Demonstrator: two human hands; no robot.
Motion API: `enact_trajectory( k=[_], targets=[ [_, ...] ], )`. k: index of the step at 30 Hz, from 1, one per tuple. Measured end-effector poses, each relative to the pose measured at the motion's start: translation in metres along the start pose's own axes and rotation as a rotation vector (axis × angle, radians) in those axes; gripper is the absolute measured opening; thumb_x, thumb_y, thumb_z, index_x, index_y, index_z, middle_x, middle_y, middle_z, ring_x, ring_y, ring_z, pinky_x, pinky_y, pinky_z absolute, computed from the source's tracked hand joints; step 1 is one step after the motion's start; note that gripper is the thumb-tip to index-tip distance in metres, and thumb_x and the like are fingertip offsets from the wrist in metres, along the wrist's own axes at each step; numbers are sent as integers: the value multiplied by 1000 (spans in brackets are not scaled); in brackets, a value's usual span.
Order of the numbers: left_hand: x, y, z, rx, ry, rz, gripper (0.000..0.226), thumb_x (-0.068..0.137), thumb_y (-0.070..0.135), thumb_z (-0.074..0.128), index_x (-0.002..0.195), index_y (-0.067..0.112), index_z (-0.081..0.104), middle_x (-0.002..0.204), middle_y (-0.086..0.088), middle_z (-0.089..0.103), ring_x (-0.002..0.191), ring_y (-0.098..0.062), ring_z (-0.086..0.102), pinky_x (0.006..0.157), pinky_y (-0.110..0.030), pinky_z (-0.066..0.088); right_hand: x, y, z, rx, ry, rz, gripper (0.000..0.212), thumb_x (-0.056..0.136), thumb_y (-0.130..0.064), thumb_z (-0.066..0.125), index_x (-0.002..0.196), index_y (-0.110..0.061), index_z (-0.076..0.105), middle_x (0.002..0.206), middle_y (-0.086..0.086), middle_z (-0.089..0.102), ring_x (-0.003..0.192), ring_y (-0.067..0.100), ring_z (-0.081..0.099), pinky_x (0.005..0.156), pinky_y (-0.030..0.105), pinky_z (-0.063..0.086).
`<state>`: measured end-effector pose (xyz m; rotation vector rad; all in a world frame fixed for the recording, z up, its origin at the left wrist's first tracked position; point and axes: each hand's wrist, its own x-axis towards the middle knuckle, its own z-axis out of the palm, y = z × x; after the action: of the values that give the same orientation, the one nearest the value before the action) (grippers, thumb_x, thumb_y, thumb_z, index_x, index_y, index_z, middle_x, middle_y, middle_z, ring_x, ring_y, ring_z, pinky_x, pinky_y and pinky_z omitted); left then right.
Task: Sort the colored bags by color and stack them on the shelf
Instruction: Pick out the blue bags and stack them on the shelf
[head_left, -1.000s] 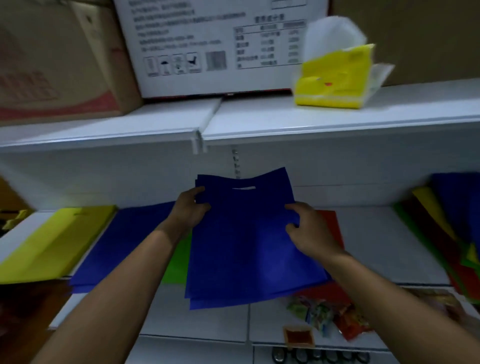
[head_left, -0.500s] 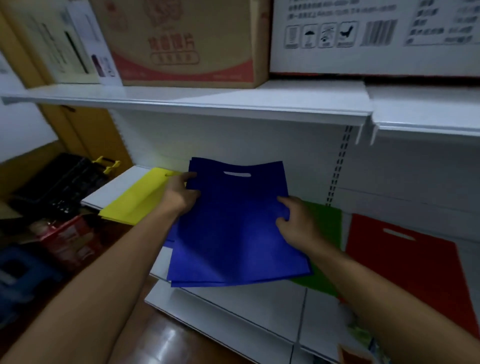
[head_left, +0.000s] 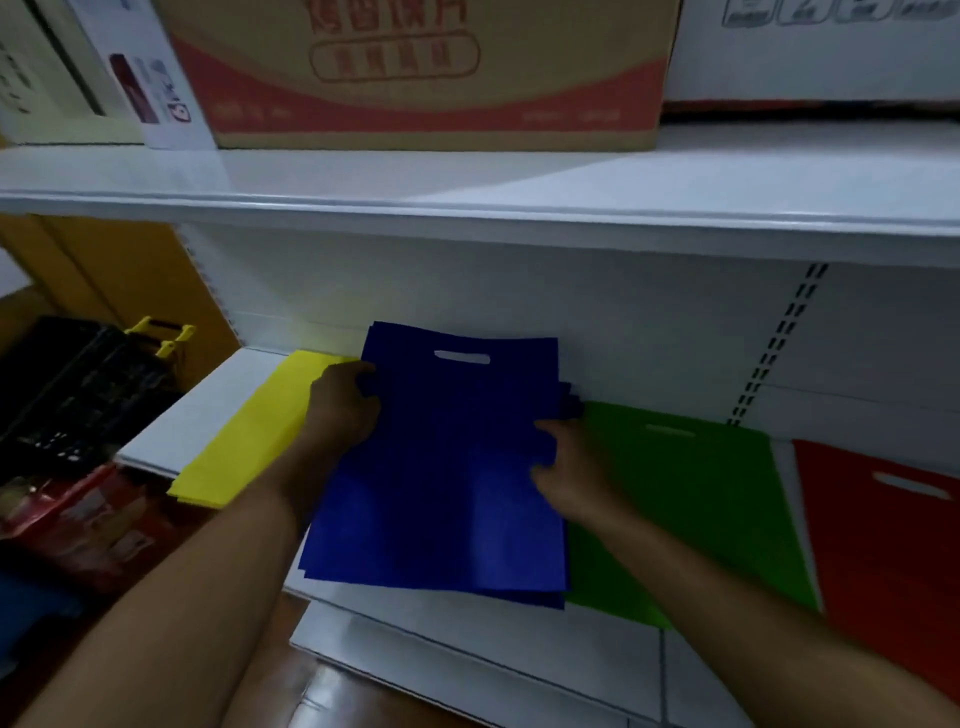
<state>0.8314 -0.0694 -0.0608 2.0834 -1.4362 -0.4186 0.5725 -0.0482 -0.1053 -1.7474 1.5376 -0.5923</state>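
**Two hands holding a stack of blue bags on a white shelf**

A stack of flat, dark blue non-woven fabric bags (head_left: 447, 467), each with an oval cut-out handle near its top edge, lies on a white metal shelf (head_left: 171, 431), between other coloured bags. The stack's near edge reaches the front lip of the shelf, and its layers are slightly fanned at the lower corners.

The left hand (head_left: 343, 405) grips the stack's upper left edge, fingers curled round it and the wrist bent inward; the bare forearm reaches up from the lower left. The right hand (head_left: 566, 467) holds the right edge near the middle, thumb lying on top of the blue fabric; how its fingers lie underneath is hidden. Its forearm stretches in from the lower right.

Just left of the stack, partly under the left hand, lies a flat yellow fabric bag (head_left: 244, 447). To the right, a flat green fabric bag (head_left: 691, 499) is partly covered by the blue stack, and beyond it lies a flat red fabric bag (head_left: 893, 561).

On the upper white shelf board (head_left: 519, 208) stands a brown cardboard box with red printing (head_left: 426, 73).
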Motion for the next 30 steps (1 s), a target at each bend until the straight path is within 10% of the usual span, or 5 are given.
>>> enact_trajectory(
  k=[18,30],
  targets=[
    [100,-54,119,450,-477,208,48,78,38,67,112,9,51,123,-18,50,118,-39,41,94,-45,35,44,47,47,-366,-61,259,63,98,-30,49,153,-23,21,162,5,1,147,26,7,117,35,17],
    [9,138,111,126,-411,473,70,90,53,53,146,18,33,149,-13,33,134,-33,35,110,-47,34,-52,68,-80,-489,181,266,70,95,-27,54,154,-21,16,162,6,6,146,31,15,116,44,28]
  ],
)
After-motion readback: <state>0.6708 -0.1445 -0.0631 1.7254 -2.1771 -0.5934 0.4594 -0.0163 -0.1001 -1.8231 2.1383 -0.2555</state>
